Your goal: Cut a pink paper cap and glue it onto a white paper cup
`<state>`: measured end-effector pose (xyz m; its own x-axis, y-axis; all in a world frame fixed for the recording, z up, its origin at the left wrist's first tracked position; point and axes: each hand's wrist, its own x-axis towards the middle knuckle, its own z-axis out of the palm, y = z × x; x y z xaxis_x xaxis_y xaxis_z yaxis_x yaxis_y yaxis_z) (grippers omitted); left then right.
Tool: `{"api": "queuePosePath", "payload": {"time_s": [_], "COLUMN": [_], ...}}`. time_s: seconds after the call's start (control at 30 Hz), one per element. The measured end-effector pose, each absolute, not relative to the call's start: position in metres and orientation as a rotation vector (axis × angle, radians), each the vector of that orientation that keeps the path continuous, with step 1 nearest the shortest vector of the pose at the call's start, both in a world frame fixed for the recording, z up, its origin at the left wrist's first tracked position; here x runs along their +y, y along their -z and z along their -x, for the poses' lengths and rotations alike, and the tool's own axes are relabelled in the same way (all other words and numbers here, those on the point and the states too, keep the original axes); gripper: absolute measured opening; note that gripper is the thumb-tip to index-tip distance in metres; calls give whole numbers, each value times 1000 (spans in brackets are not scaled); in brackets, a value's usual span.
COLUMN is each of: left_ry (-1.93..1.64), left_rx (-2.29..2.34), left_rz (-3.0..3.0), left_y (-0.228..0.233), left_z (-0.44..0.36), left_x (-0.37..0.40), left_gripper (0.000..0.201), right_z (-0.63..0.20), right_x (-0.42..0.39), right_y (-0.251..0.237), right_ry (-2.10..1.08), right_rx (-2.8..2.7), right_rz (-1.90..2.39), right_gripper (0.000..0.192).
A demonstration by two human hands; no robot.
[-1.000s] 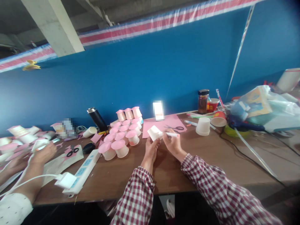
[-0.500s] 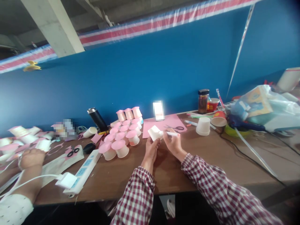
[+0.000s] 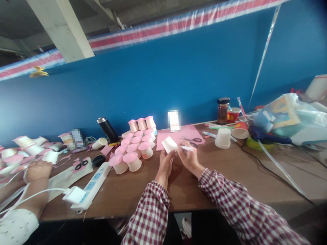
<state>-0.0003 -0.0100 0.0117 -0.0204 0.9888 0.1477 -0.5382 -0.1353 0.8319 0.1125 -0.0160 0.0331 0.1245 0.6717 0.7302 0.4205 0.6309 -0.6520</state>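
Head cam, L hand [image 3: 166, 162] gripping tilted cup [image 3: 168, 144] from below, R hand [image 3: 190, 158] pinching pen [image 3: 188, 148]

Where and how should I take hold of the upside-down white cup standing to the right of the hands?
Probably by the lower wall of the white cup, squeezing across it, from above and the near side. It stands mouth-down and narrows upward, so a low grip should slip less. A pale marker lies to its left, a red cup to its right.
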Motion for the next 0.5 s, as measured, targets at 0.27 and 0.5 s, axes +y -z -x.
{"api": "queuePosePath", "payload": {"time_s": [0.27,0.5], "left_ry": [-1505,-1511], "left_rx": [686,683], "left_rz": [-893,-839], "left_y": [-11,-9], "left_z": [1,1], "left_x": [-10,-9], "left_gripper": [35,31], "right_z": [-113,-113], "right_x": [-16,-13], "right_y": [-34,-31], "right_ry": [-240,-248], "right_rx": [-1504,-1469], "right_rz": [953,940], "right_gripper": [14,12]}}
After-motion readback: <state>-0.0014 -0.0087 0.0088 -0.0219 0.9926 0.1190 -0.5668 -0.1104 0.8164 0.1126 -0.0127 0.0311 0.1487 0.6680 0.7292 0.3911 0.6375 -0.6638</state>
